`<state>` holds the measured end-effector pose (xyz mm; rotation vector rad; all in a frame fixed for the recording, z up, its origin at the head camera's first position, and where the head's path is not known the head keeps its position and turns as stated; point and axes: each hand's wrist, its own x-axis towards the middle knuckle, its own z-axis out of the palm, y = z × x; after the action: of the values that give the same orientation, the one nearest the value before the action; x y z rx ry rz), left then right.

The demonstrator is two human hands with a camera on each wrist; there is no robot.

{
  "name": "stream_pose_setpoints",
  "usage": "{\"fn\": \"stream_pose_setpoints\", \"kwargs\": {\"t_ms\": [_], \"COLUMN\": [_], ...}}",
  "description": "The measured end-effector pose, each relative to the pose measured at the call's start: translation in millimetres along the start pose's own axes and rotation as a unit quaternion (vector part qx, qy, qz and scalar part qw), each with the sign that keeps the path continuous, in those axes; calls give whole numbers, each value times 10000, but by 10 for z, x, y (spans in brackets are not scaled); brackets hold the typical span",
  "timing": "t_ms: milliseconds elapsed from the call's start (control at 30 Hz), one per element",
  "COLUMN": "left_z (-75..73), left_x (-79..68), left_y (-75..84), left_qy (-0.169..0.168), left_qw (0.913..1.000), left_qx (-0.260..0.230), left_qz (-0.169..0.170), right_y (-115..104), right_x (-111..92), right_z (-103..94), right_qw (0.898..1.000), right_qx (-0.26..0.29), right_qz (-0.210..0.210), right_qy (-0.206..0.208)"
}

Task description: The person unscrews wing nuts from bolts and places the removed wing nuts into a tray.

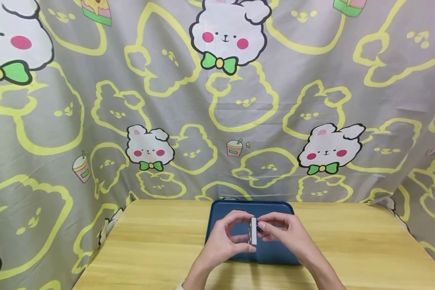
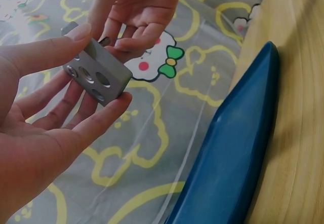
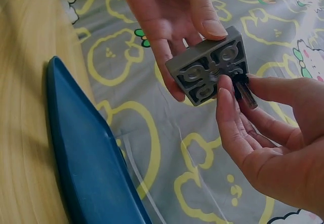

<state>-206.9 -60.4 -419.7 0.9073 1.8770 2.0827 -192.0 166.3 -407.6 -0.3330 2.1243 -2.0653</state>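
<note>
My left hand (image 1: 224, 239) grips a grey block (image 1: 253, 231) by its edges, thumb on one side and fingers on the other. One face of the block (image 2: 98, 72) shows several round holes in the left wrist view. Its opposite face (image 3: 210, 69), seen from the right wrist, is recessed with raised rings. Close against that face, my right hand (image 1: 290, 235) pinches a screw (image 3: 246, 93) with a dark end and a bare metal thread. The thread points away from the block, and fingertips hide part of the dark end.
Below both hands a blue tray (image 1: 275, 251) with a raised rim lies on the wooden table (image 1: 156, 237). A grey curtain (image 1: 188, 108) with cartoon bear and rabbit prints hangs behind the table and along its sides.
</note>
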Motion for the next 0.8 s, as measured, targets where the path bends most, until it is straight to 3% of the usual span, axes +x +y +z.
{"fn": "stream_pose_setpoints", "kwargs": {"t_ms": [300, 533, 700, 800], "left_z": [15, 6, -7, -18], "left_x": [-9, -17, -15, -20], "left_y": [-20, -29, -33, -38], "left_qy": [52, 59, 72, 78], "left_qw": [9999, 9999, 9997, 9993], "left_qx": [33, 9, -79, -208], "left_qz": [-122, -149, -205, -296], "right_y": [25, 44, 41, 41], "right_x": [-11, 1, -10, -33], "right_z": [9, 29, 61, 98], "right_qw": [9998, 9974, 9893, 9783], "right_qx": [-105, -415, -987, -1451], "right_qz": [-165, -588, -1045, -1399], "right_qy": [57, 76, 261, 484]}}
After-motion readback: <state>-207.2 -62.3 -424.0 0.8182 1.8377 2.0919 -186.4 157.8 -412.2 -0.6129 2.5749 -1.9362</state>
